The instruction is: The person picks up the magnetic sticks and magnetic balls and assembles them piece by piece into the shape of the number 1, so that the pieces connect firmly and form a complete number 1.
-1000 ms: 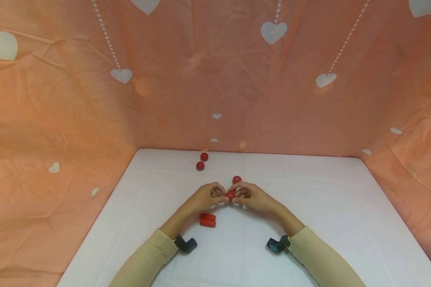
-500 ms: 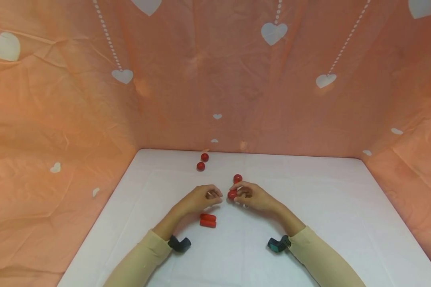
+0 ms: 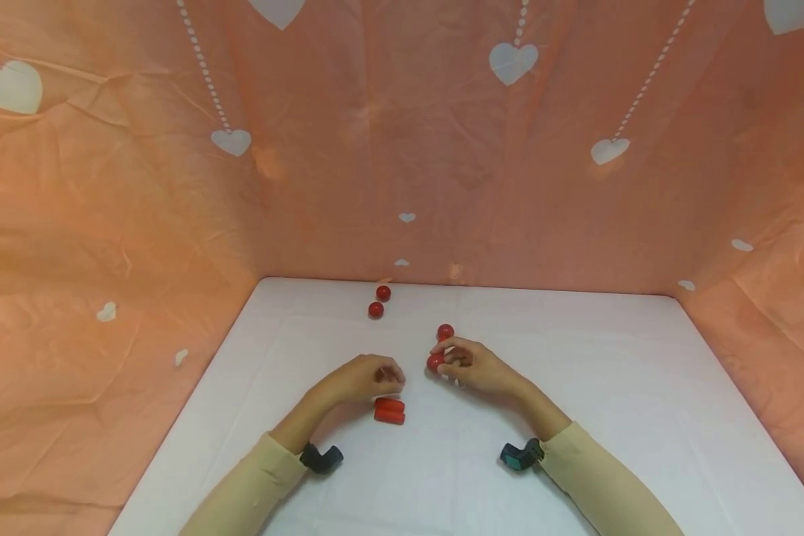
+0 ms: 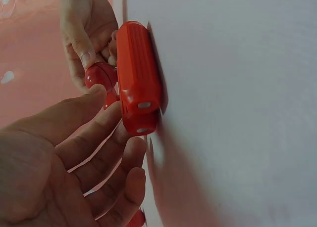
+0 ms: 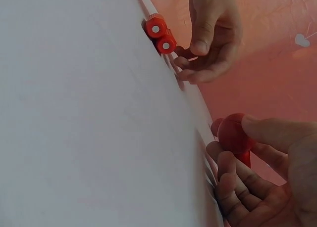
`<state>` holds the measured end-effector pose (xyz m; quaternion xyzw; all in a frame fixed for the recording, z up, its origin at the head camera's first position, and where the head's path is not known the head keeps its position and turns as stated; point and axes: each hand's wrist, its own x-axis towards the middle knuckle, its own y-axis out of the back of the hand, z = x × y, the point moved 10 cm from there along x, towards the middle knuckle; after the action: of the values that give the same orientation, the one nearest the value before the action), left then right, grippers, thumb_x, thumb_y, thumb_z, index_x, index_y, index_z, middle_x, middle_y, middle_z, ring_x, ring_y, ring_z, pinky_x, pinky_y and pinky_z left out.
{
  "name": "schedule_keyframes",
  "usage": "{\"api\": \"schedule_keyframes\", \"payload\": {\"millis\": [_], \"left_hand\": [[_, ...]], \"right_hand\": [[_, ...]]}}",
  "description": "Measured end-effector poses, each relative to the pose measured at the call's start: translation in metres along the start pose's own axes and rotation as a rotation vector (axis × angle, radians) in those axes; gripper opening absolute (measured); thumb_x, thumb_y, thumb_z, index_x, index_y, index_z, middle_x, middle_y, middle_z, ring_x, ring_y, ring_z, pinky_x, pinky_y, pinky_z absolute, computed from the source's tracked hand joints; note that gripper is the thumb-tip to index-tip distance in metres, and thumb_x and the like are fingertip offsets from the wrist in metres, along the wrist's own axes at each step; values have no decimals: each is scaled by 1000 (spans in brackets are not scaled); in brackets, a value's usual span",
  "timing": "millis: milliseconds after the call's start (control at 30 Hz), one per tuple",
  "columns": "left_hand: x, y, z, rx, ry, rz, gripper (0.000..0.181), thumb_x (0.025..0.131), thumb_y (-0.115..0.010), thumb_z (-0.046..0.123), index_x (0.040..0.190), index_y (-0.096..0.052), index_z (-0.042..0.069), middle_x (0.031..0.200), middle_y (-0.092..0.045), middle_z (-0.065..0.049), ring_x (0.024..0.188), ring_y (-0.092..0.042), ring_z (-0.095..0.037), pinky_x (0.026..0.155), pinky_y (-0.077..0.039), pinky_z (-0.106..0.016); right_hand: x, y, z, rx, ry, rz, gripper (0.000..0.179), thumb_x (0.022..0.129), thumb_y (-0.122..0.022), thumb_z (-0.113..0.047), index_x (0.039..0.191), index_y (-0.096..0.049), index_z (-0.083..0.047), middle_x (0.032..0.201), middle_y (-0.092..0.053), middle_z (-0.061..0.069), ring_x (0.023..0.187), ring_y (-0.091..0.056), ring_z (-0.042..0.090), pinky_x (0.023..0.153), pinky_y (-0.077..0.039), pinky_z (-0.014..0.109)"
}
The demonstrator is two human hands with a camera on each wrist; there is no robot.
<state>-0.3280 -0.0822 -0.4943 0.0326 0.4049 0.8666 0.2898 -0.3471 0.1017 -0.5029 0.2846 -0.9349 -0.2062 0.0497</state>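
My right hand pinches a red ball between thumb and fingers. From that ball a short red rod leads off, partly hidden by fingers, toward a second red ball at its far end. My left hand holds nothing, its fingers loosely bent. Just in front of it two red rods lie side by side on the white table. Up close in the left wrist view, the ribbed rod has a pale metallic dot on its end, and the left fingertips overlap the lower rod.
Two more red balls sit near the back edge of the white table, left of centre. An orange curtain with white hearts encloses the back and sides. Dark cameras are strapped at both wrists.
The left hand has let go of the near ball and moved left and toward the body, to the two rods. The right hand keeps its pinch on the ball, nearly still.
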Motion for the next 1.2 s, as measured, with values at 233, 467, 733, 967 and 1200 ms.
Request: {"api": "schedule_keyframes", "payload": {"millis": [233, 467, 733, 967, 1200], "left_hand": [[-10, 2, 1, 30, -16, -8, 11, 98, -80, 19, 109, -79, 17, 99, -73, 8, 95, -64, -13, 91, -56, -37], [-20, 0, 1, 35, -5, -43, 11, 99, -79, 16, 109, -78, 18, 98, -70, 8, 94, -62, -14, 87, -56, -36], [-24, -2, 3, 44, -22, -47, 7, 97, -82, 20, 103, -79, 19, 100, -69, 8, 97, -61, -15, 91, -54, -41], [-25, -2, 5, 67, -35, -42, 6, 96, -82, 19, 101, -79, 20, 101, -67, 8, 98, -60, -16, 91, -53, -43], [-26, -2, 6, 91, -36, -38, 8, 96, -83, 18, 101, -78, 22, 101, -66, 8, 98, -60, -17, 91, -54, -43]], "right_hand": [[0, 4, 3, 4, -8, 8, 32, 103, -74, -18, 134, -67, -15, 110, -71, 7, 94, -67, 25, 74, -60, 33], [-1, 7, 7, 19, -15, 20, 34, 104, -73, -18, 136, -66, -14, 114, -70, 9, 101, -66, 25, 77, -60, 33], [0, 10, 10, 37, -19, 46, 33, 103, -72, -13, 136, -66, -11, 116, -70, 13, 98, -66, 25, 71, -58, 32], [-2, 12, 10, 42, -26, 60, 34, 104, -71, -13, 137, -65, -10, 116, -70, 14, 96, -66, 23, 72, -58, 30], [-3, 13, 11, 58, -42, 72, 33, 104, -71, -13, 137, -65, -10, 115, -69, 14, 93, -65, 24, 70, -57, 30]]}}
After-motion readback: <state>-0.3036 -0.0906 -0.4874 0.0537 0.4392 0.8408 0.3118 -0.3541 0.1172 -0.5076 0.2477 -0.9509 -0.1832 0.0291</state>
